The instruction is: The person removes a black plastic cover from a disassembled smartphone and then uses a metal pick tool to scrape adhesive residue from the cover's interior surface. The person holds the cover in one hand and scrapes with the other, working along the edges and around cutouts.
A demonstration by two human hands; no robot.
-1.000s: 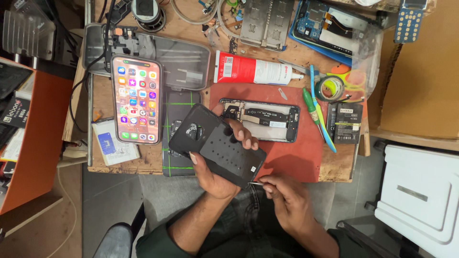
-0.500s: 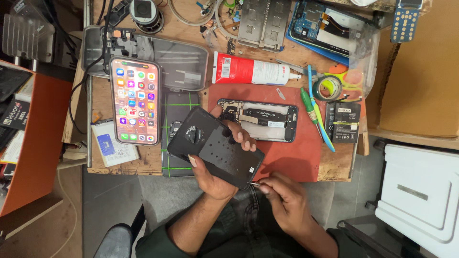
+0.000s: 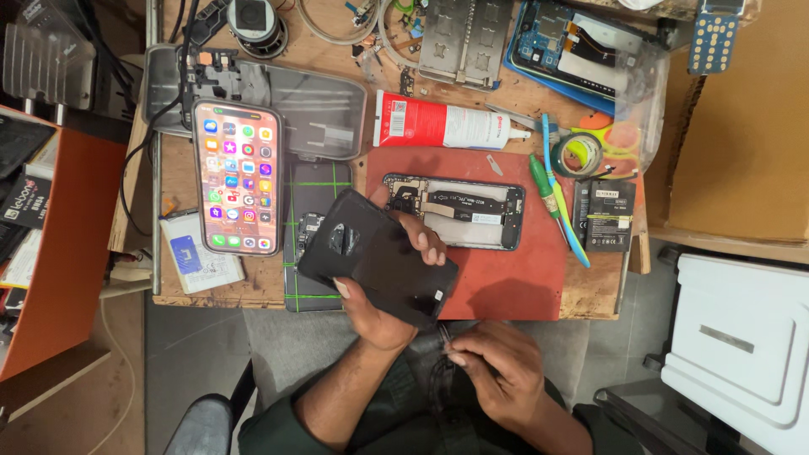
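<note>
My left hand grips a black phone back cover, held tilted above the near edge of the wooden table. My right hand is low over my lap, fingers pinched on a thin dark tool or strip at the cover's lower corner. Behind the cover an opened phone lies with its insides showing on a red mat.
A lit smartphone lies on the left beside a dark cutting mat. A red-and-white glue tube, tape roll, screwdrivers, black battery, circuit boards and a clear tray crowd the table. A white box stands right.
The cover has tipped slightly and shifted left in my left hand. My right hand has stayed at its lower corner, moving a little lower.
</note>
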